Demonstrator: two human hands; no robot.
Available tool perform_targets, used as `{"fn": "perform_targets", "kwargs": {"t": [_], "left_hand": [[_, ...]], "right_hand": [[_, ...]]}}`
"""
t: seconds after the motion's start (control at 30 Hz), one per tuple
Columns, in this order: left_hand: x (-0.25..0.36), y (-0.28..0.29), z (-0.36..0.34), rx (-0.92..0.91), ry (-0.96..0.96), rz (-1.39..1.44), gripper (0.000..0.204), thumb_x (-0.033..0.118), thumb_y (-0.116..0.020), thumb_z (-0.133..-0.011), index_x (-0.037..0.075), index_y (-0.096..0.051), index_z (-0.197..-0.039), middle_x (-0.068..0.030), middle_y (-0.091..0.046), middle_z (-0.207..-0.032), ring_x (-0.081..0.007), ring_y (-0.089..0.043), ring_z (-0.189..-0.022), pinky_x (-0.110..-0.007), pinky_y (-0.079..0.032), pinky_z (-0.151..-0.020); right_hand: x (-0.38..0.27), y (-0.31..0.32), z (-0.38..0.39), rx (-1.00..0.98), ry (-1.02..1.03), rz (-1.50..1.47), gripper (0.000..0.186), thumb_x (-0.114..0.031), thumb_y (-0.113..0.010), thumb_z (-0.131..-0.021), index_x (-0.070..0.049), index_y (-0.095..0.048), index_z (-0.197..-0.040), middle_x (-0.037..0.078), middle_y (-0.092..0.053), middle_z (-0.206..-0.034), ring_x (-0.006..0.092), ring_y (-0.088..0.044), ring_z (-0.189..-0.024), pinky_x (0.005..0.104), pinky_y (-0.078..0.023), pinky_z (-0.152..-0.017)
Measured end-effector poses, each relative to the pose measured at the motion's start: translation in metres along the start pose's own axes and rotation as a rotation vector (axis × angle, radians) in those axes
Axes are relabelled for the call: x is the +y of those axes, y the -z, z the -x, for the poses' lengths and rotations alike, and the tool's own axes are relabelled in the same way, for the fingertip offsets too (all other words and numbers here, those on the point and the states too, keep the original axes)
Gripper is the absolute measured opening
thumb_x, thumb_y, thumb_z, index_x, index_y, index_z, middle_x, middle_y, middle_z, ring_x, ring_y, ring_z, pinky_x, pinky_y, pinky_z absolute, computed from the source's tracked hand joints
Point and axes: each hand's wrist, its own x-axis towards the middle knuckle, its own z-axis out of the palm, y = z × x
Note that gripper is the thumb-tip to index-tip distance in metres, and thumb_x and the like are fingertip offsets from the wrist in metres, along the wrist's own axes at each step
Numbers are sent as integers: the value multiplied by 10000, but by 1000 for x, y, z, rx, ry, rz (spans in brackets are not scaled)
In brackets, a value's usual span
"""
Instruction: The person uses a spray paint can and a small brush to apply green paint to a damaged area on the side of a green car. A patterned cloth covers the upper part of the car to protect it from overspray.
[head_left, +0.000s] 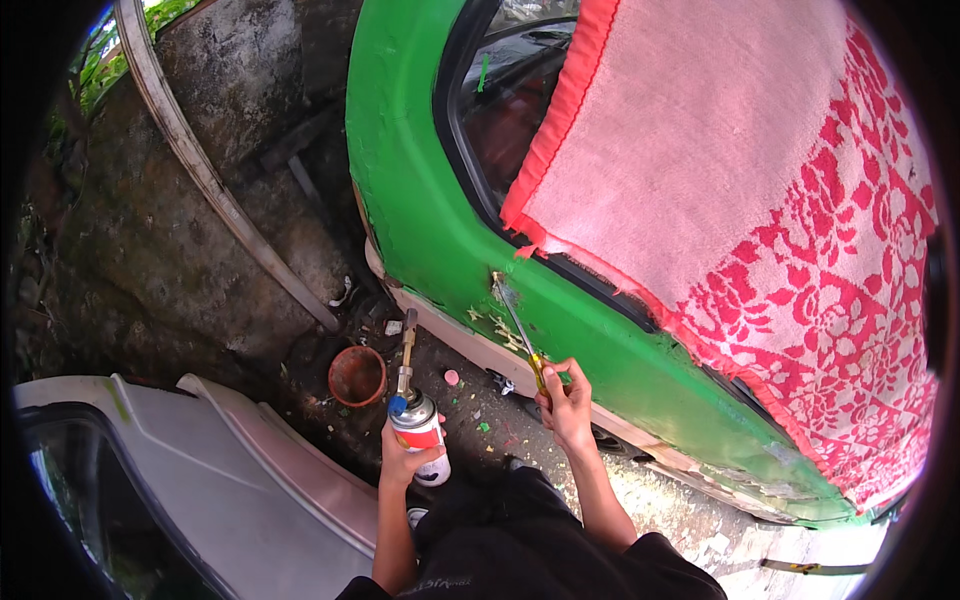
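Observation:
My left hand (405, 458) is wrapped round a gas torch, a white and red canister (428, 462) with a blue knob and a metal burner tube (408, 345) pointing away from me. No flame shows at its mouth. In my right hand (568, 405) is a screwdriver (518, 322) with a yellow handle and a long metal shaft. Its tip meets the green car body (440, 262) at a bare, scraped patch below the window. Peeled, pale flakes of paint (495, 325) cling to the panel just left of the shaft.
A pink and red patterned towel (690, 150) drapes over the green car's glass. At lower left stands a silver vehicle (200, 450). A brown pot (357, 376) sits on the littered ground, near a long curved strip (200, 165) leaning by the dark wall (130, 250).

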Motion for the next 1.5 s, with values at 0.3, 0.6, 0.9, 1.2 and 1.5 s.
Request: {"fn": "perform_targets", "kwargs": {"t": [0.3, 0.6, 0.9, 1.2, 1.5], "left_hand": [[-5, 7, 8, -48, 27, 6, 720, -63, -872, -613, 9, -556, -1256, -155, -716, -1113, -225, -719, -935, -372, -599, -825], [-8, -4, 13, -29, 72, 15, 680, 13, -867, -596, 4, -589, -1217, -138, -708, -1081, -222, -712, -905, -368, -585, -808], [-15, -6, 16, -177, 121, 14, 691, -21, -888, -614, 11, -581, -1232, -126, -725, -1088, -194, -715, -920, -355, -592, -826], [-17, -11, 2, -259, 152, 2, 695, 11, -894, -601, 12, -590, -1226, -129, -724, -1072, -205, -716, -919, -368, -593, -828], [-15, 7, -13, -314, 171, 3, 736, 28, -906, -588, 22, -576, -1245, -129, -720, -1072, -198, -716, -906, -358, -599, -806]], "right_hand": [[4, 3, 8, 33, -48, 26, 116, -223, -586, -1078, -111, -555, -1070, -21, -480, -585, 34, -363, -437, 236, -225, -373], [7, -6, 9, 92, 0, 133, 117, -211, -585, -1077, -101, -548, -1065, -12, -503, -610, 36, -384, -446, 236, -243, -381], [24, -15, 10, 124, 127, 169, 141, -247, -570, -1086, -110, -537, -1079, -2, -493, -592, 40, -342, -402, 237, -231, -359], [38, -25, 15, 171, 240, 166, 155, -250, -564, -1089, -99, -555, -1060, -23, -488, -595, 35, -356, -414, 236, -237, -374], [34, -32, 28, 233, 85, 123, 128, -195, -580, -1078, -68, -593, -1087, -15, -527, -656, 43, -430, -500, 234, -355, -449]]}}
